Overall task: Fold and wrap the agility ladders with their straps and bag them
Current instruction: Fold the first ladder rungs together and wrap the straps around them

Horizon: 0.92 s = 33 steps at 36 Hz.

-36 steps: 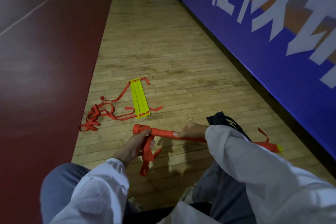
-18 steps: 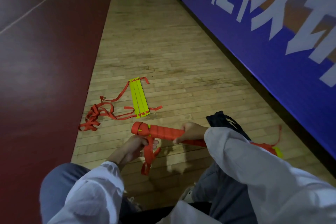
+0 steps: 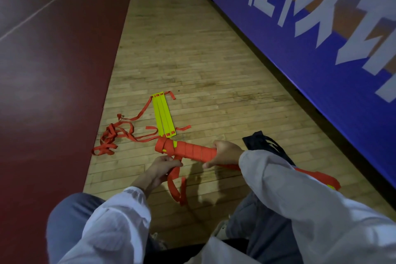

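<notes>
- Head view: we've got the ladder bundle held up over the wood floor, with orange strap wound round most of it.
- Our right hand has its fingers curled round the bundle's middle.
- Our left hand pinches the loose strap right under the bundle's left end, and the rest dangles in a loop.
- The second ladder lies flat further out, its straps tangled off to the left.
- The dark bag is on the floor just behind the right hand.
</notes>
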Tool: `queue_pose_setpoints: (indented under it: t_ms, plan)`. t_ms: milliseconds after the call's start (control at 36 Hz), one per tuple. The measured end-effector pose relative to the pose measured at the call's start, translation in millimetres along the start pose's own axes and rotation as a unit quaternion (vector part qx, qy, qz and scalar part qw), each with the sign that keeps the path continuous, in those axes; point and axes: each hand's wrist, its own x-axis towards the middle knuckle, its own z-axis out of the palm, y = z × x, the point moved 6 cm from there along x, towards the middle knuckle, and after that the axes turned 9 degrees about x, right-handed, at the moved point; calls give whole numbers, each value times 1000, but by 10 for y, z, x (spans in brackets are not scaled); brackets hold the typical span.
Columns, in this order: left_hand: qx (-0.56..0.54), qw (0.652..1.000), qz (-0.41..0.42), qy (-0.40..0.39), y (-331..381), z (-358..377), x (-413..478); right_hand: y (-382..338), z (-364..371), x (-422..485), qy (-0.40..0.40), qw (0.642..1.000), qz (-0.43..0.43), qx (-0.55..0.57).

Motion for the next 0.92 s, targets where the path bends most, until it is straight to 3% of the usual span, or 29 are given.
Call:
queue_pose_setpoints:
  t_ms: [194, 278, 500, 667, 917]
  plan:
    - [-115, 987, -21, -111, 8, 215, -68, -71, 51, 30, -26, 1000, -14, -5]
    - [-101, 985, -26, -139, -4, 267, -81, -59, 82, 49, -38, 999, -10, 32]
    - [-50, 994, 5, -101, 22, 273, -32, -61, 80, 96, -49, 996, -19, 75]
    - [3, 998, 16, -64, 69, 266, -19, -86, 100, 142, -35, 999, -26, 27]
    - [-66, 991, 5, -114, 157, 396, -102, -87, 164, 125, 20, 999, -23, -42]
